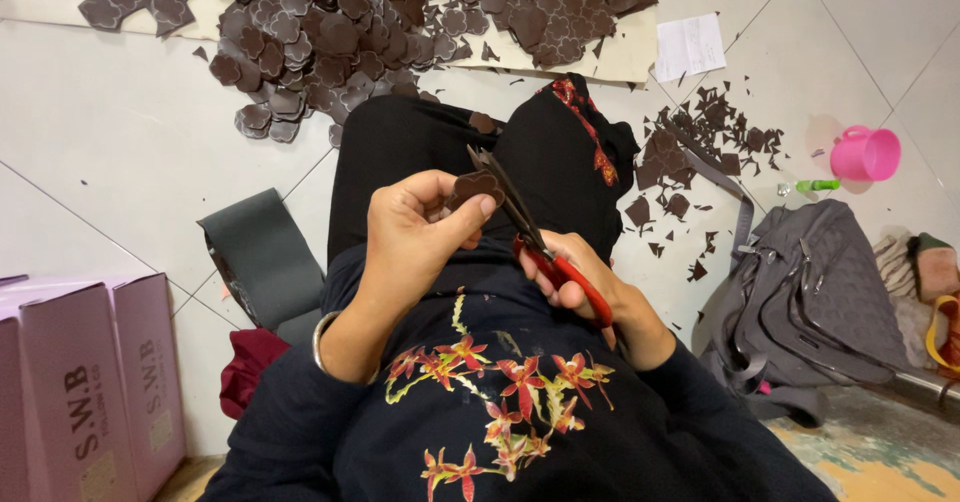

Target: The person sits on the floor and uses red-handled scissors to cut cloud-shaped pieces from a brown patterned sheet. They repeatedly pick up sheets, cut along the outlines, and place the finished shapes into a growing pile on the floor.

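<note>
a person sits on a white tiled floor (120, 142), legs in black stretched ahead, a dark top with red and yellow flowers filling the lower frame. a wide heap of brown cutouts (360, 22), lobed like flowers, spreads across the top of the view, partly on a cream sheet (620, 57) and partly on the bare tiles just past the knees. a grey quilted bag (810, 302) slumps at the right, its straps loose, close to the right elbow. two pink boxes (80, 382) stand at the lower left, well apart from the hands. a grey strip (260, 252) of material curves on the floor beside the left thigh, with a dark red cloth (245, 367) below it. brown scraps (700, 152) lie scattered on the tiles right of the knee, between the legs and a pink cup (865, 154); a small green tube (818, 185) lies just beside the cup. a white paper (690, 47) rests near the sheet's right edge. over the lap, the left hand (415, 237) pinches a small brown piece (475, 187) between thumb and fingers. the right hand (575, 282) is wrapped around the red handles of scissors (525, 227), whose dark blades rise up and left to meet the piece's right edge. nothing lies between the hands and the camera; the hands themselves hide part of the lap.
</note>
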Demonstrator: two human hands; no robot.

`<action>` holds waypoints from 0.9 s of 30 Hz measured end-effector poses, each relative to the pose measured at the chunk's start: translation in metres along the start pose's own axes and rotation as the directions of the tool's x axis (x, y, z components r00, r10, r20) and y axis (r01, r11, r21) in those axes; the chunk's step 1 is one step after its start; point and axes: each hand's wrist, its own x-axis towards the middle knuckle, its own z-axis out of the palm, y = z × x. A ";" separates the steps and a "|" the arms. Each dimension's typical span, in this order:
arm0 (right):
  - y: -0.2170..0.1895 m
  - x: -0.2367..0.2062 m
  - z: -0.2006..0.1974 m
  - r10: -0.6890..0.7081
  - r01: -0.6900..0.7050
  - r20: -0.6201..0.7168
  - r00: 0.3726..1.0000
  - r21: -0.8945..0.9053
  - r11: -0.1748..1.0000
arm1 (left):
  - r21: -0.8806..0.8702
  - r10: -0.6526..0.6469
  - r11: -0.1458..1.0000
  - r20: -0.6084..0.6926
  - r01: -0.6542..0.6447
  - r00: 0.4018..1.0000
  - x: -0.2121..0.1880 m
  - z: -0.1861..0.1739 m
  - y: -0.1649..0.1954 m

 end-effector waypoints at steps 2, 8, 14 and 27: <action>0.000 -0.001 -0.001 0.027 -0.027 -0.008 1.000 0.008 1.000 | 0.003 -0.004 1.000 0.006 0.004 1.000 0.001 -0.001 0.000; 0.003 -0.002 -0.001 0.087 -0.084 -0.022 0.996 0.105 0.991 | -0.003 -0.014 1.000 0.023 0.014 1.000 0.001 -0.001 -0.002; 0.013 -0.004 -0.002 0.110 -0.103 -0.039 0.993 0.150 0.983 | 0.009 -0.016 1.000 0.022 0.016 1.000 0.001 -0.001 -0.002; -0.020 -0.004 -0.022 -0.031 0.034 0.049 0.998 -0.059 0.998 | 0.165 0.036 0.985 0.063 -0.046 0.997 0.002 -0.009 -0.003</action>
